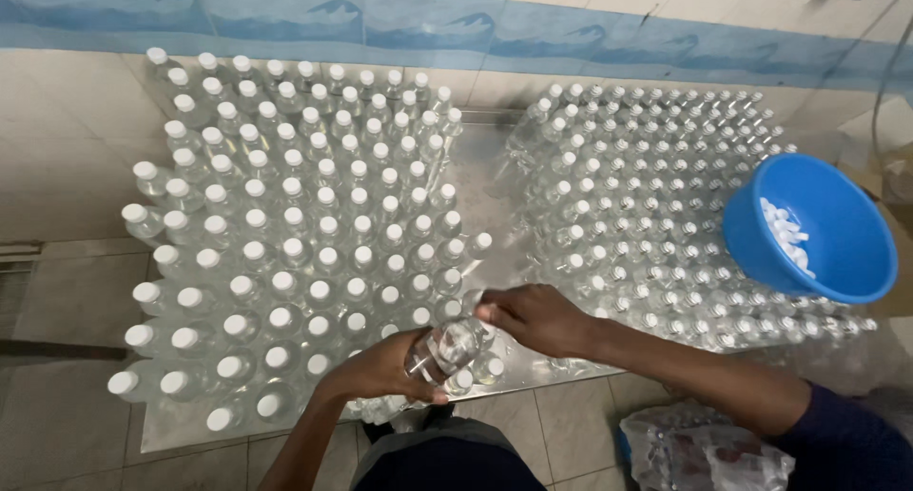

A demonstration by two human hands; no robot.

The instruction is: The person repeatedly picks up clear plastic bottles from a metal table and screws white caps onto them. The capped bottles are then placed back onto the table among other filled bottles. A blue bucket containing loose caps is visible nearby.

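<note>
Lower centre of frame, at the near edge of the steel table (495, 168): left hand (385, 369) is curled round a clear plastic bottle (445, 346), fingers wrapped under its body, bottle tilted w/ neck toward upper right. Right hand (534, 318) sits at the bottle's top end, fingers bunched together over the neck; can't tell if a cap is under them. Left forearm comes up from bottom edge, right forearm in from lower right, dark sleeve at elbow. Left half of table: capped bottles (285, 215), white tops, packed in rows. Right half: uncapped bottles (656, 187). Blue bowl (837, 263) w/ white caps (787, 232) rests on those, far right. Plastic bag (699, 453) on floor, lower right.
</note>
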